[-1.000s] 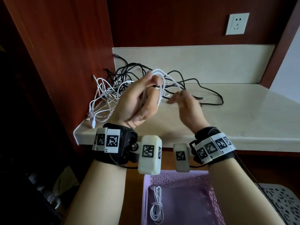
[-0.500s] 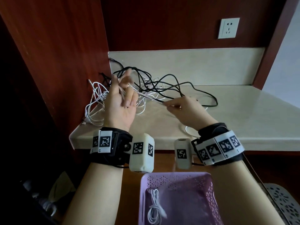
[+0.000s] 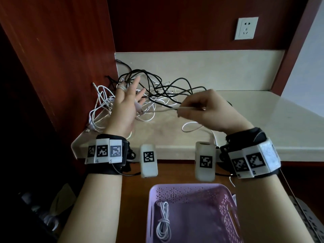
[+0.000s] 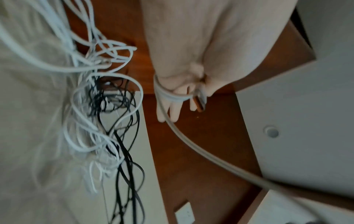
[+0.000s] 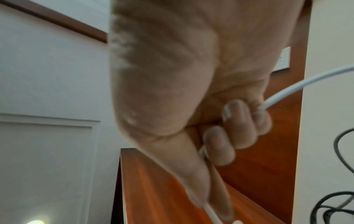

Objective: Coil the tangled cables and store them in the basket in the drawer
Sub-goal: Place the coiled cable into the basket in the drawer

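A white cable (image 3: 161, 109) runs taut between my two hands above the cream counter (image 3: 245, 120). My left hand (image 3: 128, 100) is raised with its fingers straight and spread; the cable (image 4: 210, 156) is looped round those fingers (image 4: 168, 98), and the thumb pins its plug (image 4: 201, 98) against them. My right hand (image 3: 182, 111) pinches the cable (image 5: 287, 89) between thumb and curled fingers (image 5: 218, 148). Behind the hands lies a tangle of black and white cables (image 3: 157, 92). Below the counter a purple basket (image 3: 175, 190) holds one coiled white cable (image 3: 164, 225).
A dark wood panel (image 3: 70, 67) closes off the counter's left side, right beside the tangle. A wall socket (image 3: 246, 28) sits on the back wall. The basket stands on the wooden drawer floor (image 3: 133, 199). A white perforated basket (image 3: 312, 221) shows at the lower right.
My left hand has gone from curled round the cable loops to straight, spread fingers. My right hand has drawn the cable out to the right until it is taut.
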